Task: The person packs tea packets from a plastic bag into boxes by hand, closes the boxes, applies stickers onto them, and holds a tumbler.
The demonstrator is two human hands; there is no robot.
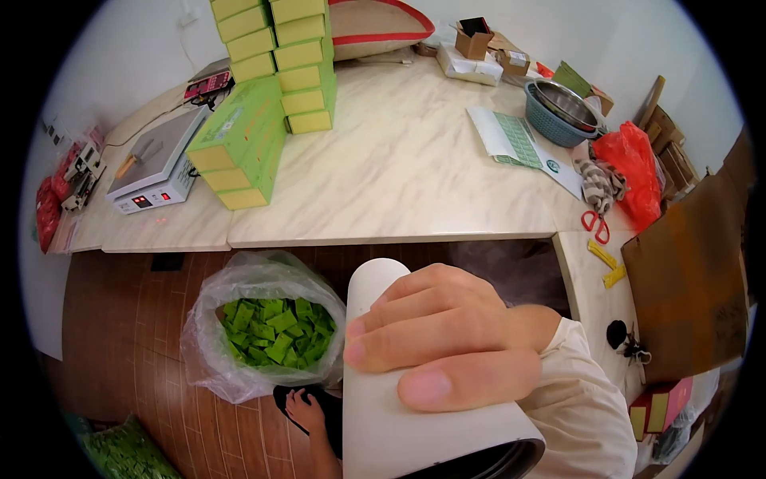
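Observation:
My right hand is closed over a white, round-ended casing, close to the camera. Its fingers wrap across the top, and the near end shows a dark hollow opening. What kind of thing it is I cannot tell. My left hand is out of view. Below and left of the casing, a clear plastic bag stands open on the floor, filled with small green packets. A foot in a black slipper shows beside that bag.
On the marble-patterned table stand green boxes, a scale with a knife on it, and a blue basket holding a metal bowl. Red scissors lie near a cardboard box. Another bag of green packets lies lower left.

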